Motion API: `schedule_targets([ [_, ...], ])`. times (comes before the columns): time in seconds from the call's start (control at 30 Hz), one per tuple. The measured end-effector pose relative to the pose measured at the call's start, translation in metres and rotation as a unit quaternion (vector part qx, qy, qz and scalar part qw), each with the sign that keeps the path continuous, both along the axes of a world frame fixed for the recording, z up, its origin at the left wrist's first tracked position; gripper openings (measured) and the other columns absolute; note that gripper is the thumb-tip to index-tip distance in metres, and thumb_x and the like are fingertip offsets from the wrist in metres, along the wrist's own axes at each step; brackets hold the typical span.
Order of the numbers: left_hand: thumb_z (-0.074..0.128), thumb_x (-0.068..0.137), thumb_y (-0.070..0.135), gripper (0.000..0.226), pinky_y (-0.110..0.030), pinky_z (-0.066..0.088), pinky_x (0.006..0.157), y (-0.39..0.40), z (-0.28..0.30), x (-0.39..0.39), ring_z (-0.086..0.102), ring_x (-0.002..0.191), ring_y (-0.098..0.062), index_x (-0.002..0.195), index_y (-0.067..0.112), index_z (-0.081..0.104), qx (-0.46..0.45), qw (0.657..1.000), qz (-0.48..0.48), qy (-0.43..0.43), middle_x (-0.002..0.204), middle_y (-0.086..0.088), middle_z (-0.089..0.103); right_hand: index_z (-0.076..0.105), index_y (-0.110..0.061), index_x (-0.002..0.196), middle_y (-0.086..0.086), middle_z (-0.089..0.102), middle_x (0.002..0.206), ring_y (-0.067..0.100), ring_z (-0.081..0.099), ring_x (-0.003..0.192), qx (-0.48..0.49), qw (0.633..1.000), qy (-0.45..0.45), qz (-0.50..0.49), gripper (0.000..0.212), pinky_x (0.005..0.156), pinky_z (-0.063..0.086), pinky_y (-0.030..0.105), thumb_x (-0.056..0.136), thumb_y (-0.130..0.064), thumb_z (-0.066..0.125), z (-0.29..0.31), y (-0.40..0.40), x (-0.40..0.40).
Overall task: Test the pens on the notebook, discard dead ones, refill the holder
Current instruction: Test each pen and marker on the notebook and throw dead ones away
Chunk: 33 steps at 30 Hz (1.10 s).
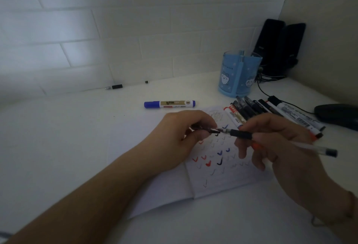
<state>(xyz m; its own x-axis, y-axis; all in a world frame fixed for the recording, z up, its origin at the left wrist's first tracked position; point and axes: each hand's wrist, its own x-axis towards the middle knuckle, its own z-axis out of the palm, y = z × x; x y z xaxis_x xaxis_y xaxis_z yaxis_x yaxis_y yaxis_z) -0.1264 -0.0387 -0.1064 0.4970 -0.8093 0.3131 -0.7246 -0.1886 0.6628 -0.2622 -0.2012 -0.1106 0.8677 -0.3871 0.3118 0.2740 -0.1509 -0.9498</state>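
Right hand (271,139) grips a clear pen (275,139); left hand (186,133) pinches its cap (214,131) (mostly hidden by fingers) above the notebook (222,174).

I see a white surface (67,147) carrying an open notebook (219,178), a blue marker (169,104), a blue holder (239,75), a row of pens (271,112) — and, I think, speakers (279,46).

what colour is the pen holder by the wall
Light blue pen holder, with white cartoon faces and small dots; seen in the head view.
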Motion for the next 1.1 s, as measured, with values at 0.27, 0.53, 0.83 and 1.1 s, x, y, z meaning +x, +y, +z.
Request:
schedule_targets([
  [0.27,0.059,0.092,0.009,0.027,-0.019,0.051,0.087,0.001,0.001,-0.003,0.062,0.093,-0.001,0.11,0.027,0.065,0.0,0.999,-0.039,-0.005,0.097,0.017,0.068,0.07,-0.02,0.076,0.013,0.071,0.073,0.026,0.062,0.056,-0.02,1.0,0.007,0.019,0.011,0.036,0.04,0.025,0.075,-0.012,0.062,0.001,0.004,0.0],
  [0.53,0.056,0.089,-0.005,0.052,-0.026,0.05,0.065,0.009,0.004,-0.01,0.056,0.06,-0.013,0.124,0.034,0.055,-0.074,0.978,-0.128,0.147,0.08,0.001,0.071,0.067,-0.012,0.078,0.009,0.071,0.073,0.027,0.065,0.048,-0.026,0.997,-0.002,0.068,0.032,0.038,0.044,0.024,0.075,-0.044,0.069,-0.004,0.008,0.001],
  [0.83,0.07,0.085,0.013,0.052,-0.014,0.046,0.093,0.001,0.007,0.006,0.063,0.1,0.0,0.127,0.038,0.053,-0.037,0.999,-0.021,-0.008,0.106,0.013,0.071,0.06,-0.02,0.082,0.003,0.068,0.06,0.011,0.063,0.048,-0.129,0.991,-0.02,0.035,0.015,0.048,0.048,0.016,0.076,-0.027,0.072,-0.004,0.015,0.007],
  [1.1,0.056,0.092,0.042,0.054,-0.043,0.025,0.113,0.017,-0.017,0.088,0.03,0.139,-0.026,0.142,0.027,0.041,0.138,0.939,0.292,-0.119,0.152,0.002,0.037,0.062,-0.01,0.097,0.012,0.069,0.093,0.032,0.069,0.088,0.15,0.986,-0.039,0.055,0.025,0.06,0.056,0.04,0.094,-0.003,0.038,0.014,-0.014,0.007],
])
